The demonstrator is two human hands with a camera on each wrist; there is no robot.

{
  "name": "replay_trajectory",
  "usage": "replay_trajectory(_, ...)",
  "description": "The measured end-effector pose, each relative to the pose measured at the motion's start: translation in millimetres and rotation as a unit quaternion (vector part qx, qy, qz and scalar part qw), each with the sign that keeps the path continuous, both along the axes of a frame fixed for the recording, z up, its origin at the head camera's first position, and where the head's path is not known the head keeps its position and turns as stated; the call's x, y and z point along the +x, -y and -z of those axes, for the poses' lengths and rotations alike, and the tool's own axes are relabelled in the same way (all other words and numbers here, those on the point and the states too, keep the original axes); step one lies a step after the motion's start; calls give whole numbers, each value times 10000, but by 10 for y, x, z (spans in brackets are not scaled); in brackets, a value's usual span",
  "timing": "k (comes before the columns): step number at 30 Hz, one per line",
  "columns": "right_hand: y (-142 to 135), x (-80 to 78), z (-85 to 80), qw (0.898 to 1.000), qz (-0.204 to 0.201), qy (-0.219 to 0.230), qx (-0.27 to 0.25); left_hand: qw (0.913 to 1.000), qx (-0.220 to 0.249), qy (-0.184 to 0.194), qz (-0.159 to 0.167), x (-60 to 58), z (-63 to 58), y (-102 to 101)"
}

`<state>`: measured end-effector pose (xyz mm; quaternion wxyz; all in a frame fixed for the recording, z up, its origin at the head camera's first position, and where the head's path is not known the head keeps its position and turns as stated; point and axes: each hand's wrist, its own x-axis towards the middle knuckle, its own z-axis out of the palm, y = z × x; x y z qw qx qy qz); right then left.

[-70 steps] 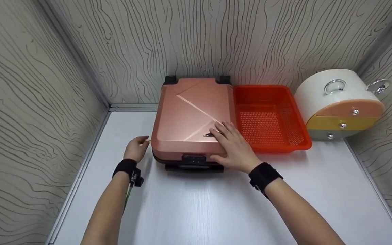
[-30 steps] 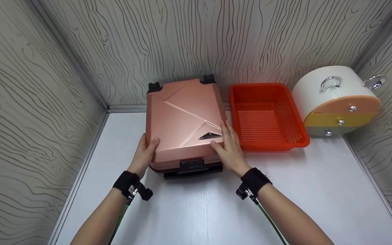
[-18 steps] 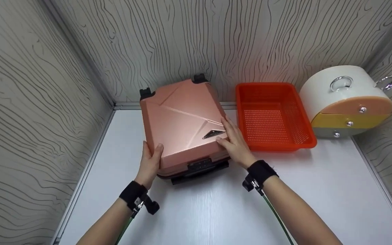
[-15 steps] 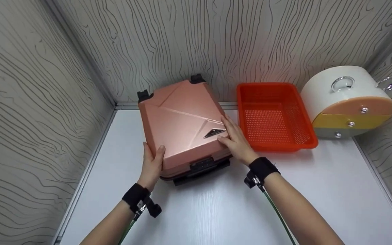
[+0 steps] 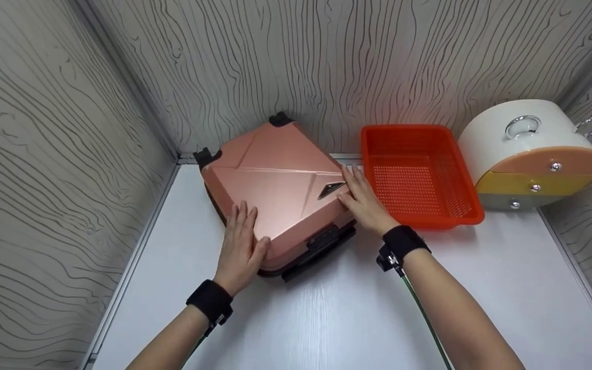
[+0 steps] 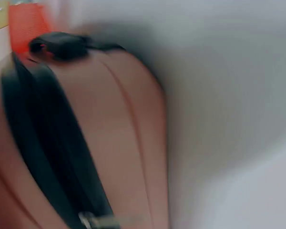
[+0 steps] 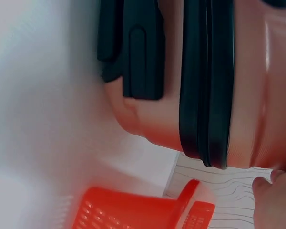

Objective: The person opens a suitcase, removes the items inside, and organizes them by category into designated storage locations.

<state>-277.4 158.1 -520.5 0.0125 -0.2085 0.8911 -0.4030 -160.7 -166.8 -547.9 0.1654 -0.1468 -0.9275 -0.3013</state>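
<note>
A rose-pink hard-shell suitcase [image 5: 280,174] lies flat, turned at an angle, its wheels toward the back wall and its black handle [image 5: 321,245] at the near edge. My left hand [image 5: 239,252] rests on its near-left corner with straight fingers on the lid. On the near-right edge, my right hand [image 5: 370,208] lays its fingertips beside the dark triangular badge [image 5: 331,190]. The black zipper band [image 6: 52,129] crosses the blurred left wrist view, a zipper pull [image 6: 102,221] at the bottom. In the right wrist view, the fingers [image 7: 263,188] show at the lid's edge.
A red perforated basket [image 5: 429,222] stands right of the suitcase, close to my right hand. Beyond it is a white rounded drawer box [image 5: 530,123] with coloured drawers and silver handles. Patterned walls [image 5: 378,61] enclose the white table [image 5: 327,329] at back and sides.
The suitcase has turned counterclockwise, its wheel end swinging left and away from the basket. My left hand has gone from its side up onto the lid; my right hand has followed the corner.
</note>
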Motion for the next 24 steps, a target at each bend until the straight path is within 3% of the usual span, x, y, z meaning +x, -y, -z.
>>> replay_trajectory(3, -25, -62, -10, 9988, 331, -14, 361, 9960, -695, -366, 427, -34, 21, -3)
replay_trajectory(6, -32, -127, -18, 9954, 720, 86, 627, 9883, -1266, -575, 634, -90, 17, -53)
replay_trajectory(10, -9, -162, -33, 9904, 1156, 232, 727, 9837, -1675, -410, 501, -142, 5, -199)
replay_trajectory(13, 56, -105, -36, 9886, 1214, 21, 894, 9817, -1858, -327, 263, -150, -9, -324)
replay_trajectory(16, 181, 44, -24, 9859, 931, -601, 1254, 9814, -1888, -354, 36, -158, -27, -436)
replay_trajectory(19, 347, 248, -9, 9773, 369, -1400, 1550, 9853, -1670, -363, -28, -181, -55, -511)
replay_trajectory(24, 549, 559, 34, 9614, -575, -2156, 1609, 9933, -1084, -168, 376, -254, -144, -418)
